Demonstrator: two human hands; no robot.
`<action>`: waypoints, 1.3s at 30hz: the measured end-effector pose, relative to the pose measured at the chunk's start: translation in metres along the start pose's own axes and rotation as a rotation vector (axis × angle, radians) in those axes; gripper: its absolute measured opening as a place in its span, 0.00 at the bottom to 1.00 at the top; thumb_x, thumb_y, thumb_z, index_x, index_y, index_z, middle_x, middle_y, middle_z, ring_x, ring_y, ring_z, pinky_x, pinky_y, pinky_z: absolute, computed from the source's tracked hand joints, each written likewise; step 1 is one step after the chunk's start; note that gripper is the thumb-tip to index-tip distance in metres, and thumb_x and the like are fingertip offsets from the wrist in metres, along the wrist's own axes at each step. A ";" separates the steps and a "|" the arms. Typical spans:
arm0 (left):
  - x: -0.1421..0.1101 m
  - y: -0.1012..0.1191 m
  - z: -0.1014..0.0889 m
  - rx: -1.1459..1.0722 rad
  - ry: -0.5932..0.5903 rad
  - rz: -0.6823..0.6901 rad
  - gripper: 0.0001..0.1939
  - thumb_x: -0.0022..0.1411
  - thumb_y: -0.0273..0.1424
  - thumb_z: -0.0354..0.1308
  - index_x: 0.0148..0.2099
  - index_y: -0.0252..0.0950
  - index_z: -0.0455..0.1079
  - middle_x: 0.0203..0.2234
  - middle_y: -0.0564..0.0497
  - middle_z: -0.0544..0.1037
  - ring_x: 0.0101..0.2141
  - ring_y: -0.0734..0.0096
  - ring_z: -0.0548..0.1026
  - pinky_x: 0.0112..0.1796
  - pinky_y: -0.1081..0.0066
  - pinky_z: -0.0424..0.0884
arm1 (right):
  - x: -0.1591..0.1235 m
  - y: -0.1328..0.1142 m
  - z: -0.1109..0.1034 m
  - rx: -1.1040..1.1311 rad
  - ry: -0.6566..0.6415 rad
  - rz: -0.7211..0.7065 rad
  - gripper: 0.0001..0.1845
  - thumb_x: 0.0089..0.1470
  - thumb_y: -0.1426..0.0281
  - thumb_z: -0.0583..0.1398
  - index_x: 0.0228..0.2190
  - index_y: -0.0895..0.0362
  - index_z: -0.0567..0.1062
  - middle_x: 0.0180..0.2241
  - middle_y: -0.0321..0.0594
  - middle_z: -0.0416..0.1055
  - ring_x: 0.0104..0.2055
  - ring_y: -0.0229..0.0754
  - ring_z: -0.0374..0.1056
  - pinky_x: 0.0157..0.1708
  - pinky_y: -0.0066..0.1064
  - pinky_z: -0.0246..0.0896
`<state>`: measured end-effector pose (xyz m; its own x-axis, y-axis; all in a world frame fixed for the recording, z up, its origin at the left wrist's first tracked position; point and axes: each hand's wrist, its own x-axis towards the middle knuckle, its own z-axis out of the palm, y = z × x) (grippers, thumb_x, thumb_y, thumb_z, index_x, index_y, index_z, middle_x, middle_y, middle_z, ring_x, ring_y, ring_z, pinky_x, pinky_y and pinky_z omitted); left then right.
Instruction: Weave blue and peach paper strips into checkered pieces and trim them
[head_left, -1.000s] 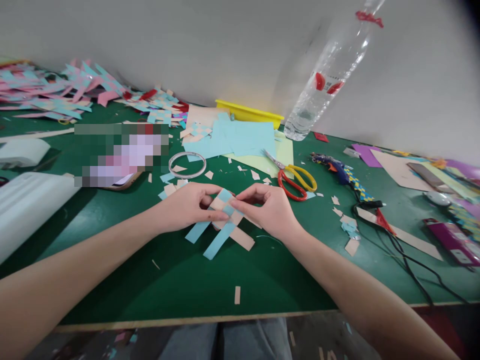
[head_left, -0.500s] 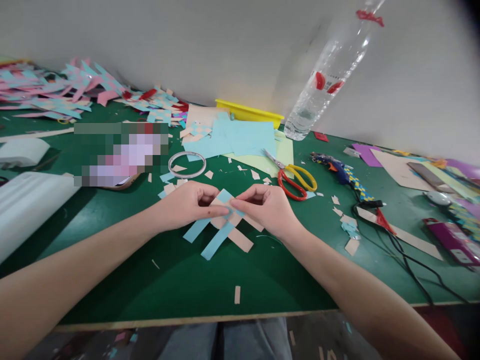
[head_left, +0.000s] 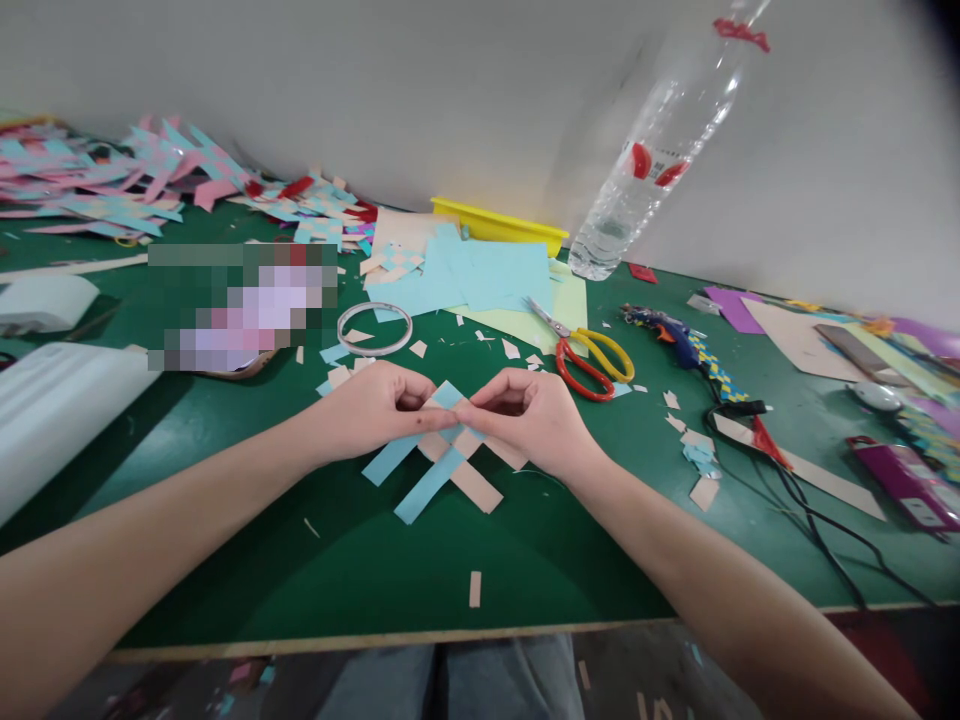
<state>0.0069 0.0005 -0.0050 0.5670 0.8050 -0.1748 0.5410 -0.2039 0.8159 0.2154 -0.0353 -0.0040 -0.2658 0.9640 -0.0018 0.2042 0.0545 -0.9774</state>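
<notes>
A small weave of light-blue and peach paper strips (head_left: 442,455) rests on the green table (head_left: 420,570) in front of me. My left hand (head_left: 375,408) pinches its left side, thumb on top of the strips. My right hand (head_left: 529,412) pinches its upper right side, fingertips meeting the left hand's over the weave. Loose strip ends stick out toward me, two blue to the lower left and peach ones to the lower right.
Red-and-yellow scissors (head_left: 589,357), a tape ring (head_left: 374,329), blue paper sheets (head_left: 472,275), a yellow tray (head_left: 499,225) and a clear plastic bottle (head_left: 660,150) lie behind my hands. Finished paper weaves (head_left: 135,185) are piled far left. Cables and a glue gun (head_left: 679,340) lie right.
Both hands have stayed pinched on the weave. The weave has turned and slid slightly left, its blue strip ends now reaching a little farther to the lower left.
</notes>
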 end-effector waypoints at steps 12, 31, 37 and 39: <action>0.000 0.000 -0.002 -0.131 0.010 0.064 0.11 0.58 0.39 0.60 0.31 0.37 0.71 0.19 0.57 0.67 0.20 0.77 0.65 0.21 0.76 0.59 | 0.001 0.003 -0.002 0.035 0.048 0.015 0.13 0.39 0.66 0.70 0.26 0.56 0.73 0.28 0.37 0.77 0.30 0.39 0.74 0.31 0.32 0.71; -0.001 0.001 -0.002 -0.196 0.025 -0.085 0.10 0.52 0.41 0.65 0.34 0.41 0.78 0.29 0.54 0.82 0.32 0.69 0.80 0.33 0.76 0.74 | 0.005 0.000 -0.006 0.050 0.168 0.007 0.13 0.40 0.63 0.70 0.24 0.56 0.73 0.28 0.38 0.77 0.30 0.40 0.73 0.34 0.35 0.71; -0.001 0.002 -0.002 -0.187 0.014 -0.083 0.10 0.52 0.42 0.65 0.34 0.42 0.78 0.28 0.54 0.82 0.30 0.70 0.80 0.32 0.75 0.74 | 0.004 0.002 -0.004 0.034 0.159 -0.024 0.11 0.42 0.65 0.69 0.25 0.56 0.73 0.28 0.38 0.77 0.30 0.39 0.73 0.32 0.33 0.71; -0.001 0.003 -0.002 -0.202 0.004 -0.088 0.10 0.52 0.41 0.65 0.35 0.42 0.78 0.28 0.54 0.82 0.31 0.69 0.80 0.33 0.74 0.74 | 0.002 0.002 -0.004 0.015 0.157 -0.044 0.10 0.43 0.65 0.68 0.25 0.56 0.73 0.28 0.38 0.77 0.30 0.39 0.73 0.32 0.33 0.71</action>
<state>0.0061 0.0004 -0.0013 0.5203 0.8171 -0.2483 0.4525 -0.0172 0.8916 0.2189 -0.0318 -0.0047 -0.1238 0.9896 0.0729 0.1810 0.0948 -0.9789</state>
